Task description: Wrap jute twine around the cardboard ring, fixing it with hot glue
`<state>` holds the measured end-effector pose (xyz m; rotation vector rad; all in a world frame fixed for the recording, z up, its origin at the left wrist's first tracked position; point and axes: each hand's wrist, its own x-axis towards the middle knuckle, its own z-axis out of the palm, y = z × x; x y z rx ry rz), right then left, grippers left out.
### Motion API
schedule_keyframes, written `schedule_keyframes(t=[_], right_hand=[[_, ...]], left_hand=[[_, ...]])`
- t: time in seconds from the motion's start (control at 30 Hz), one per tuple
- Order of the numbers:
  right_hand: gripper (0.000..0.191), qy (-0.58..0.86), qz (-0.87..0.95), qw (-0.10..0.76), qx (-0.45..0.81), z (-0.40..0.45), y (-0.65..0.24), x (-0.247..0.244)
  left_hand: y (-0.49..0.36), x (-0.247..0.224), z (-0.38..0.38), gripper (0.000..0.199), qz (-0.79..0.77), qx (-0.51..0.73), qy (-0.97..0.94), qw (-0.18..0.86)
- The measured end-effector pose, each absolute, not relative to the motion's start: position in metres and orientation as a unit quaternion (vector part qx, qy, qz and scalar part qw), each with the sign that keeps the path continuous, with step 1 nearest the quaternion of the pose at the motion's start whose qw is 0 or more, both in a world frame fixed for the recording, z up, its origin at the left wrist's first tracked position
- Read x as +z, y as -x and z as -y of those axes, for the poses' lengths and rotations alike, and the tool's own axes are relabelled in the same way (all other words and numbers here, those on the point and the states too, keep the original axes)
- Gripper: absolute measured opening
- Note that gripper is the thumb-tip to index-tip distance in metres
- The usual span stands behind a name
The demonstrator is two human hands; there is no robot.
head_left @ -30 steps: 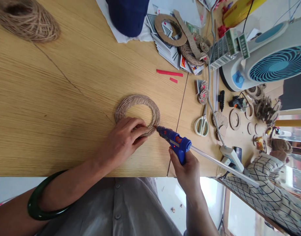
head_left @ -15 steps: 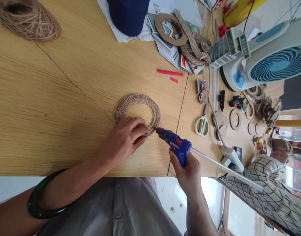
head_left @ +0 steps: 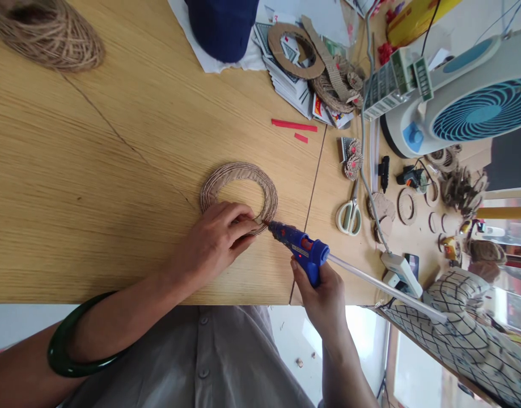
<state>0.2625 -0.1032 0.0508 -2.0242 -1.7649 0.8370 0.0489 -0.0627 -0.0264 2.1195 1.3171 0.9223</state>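
Note:
A flat ring wound with brown twine (head_left: pixel 208 192) lies on the wooden table. My left hand (head_left: pixel 217 238) is closed on its near edge, the fingertips bent over the rim and inside the hole. My right hand (head_left: pixel 323 294) grips a blue glue gun (head_left: pixel 300 243) by its handle. The gun's nozzle meets the ring's lower right edge, and a small red light shows on its body. Out of its back runs a long clear glue stick (head_left: pixel 383 283). A thin strand of twine (head_left: pixel 111 126) leads from a large twine ball (head_left: pixel 51 39) toward the ring.
Red strips (head_left: pixel 294 125) lie beyond the ring. Scissors (head_left: pixel 349 217), a power strip (head_left: pixel 401 273) and a white-blue fan (head_left: pixel 468 102) stand to the right. Playing cards (head_left: pixel 289 90) with a cardboard ring (head_left: pixel 277 42) lie at the back, beside a dark blue cap (head_left: pixel 221 28).
The glue gun and my right hand have shifted slightly left, the nozzle moving along the ring's edge. My left hand and the ring stay nearly still.

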Motion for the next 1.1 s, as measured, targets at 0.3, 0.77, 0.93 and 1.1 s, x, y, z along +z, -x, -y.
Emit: schedule_keyframes(t=[0.3, 0.77, 0.93, 1.1], right_hand=[[0.026, 0.713, 0.601, 0.174, 0.315, 0.104, -0.264, 0.051], [0.033, 0.743, 0.547, 0.216, 0.321, 0.089, -0.267, 0.041], [0.038, 0.753, 0.521, 0.232, 0.329, 0.093, -0.272, 0.042], [0.039, 0.762, 0.485, 0.261, 0.341, 0.095, -0.280, 0.038]], left_hand=[[-0.049, -0.026, 0.063, 0.018, -0.482, 0.332, -0.775, 0.238], [-0.051, -0.025, 0.062, 0.017, -0.478, 0.341, -0.782, 0.211], [-0.042, -0.015, 0.064, 0.030, -0.485, 0.338, -0.778, 0.211], [-0.010, -0.012, 0.061, 0.037, -0.455, 0.293, -0.827, 0.153]])
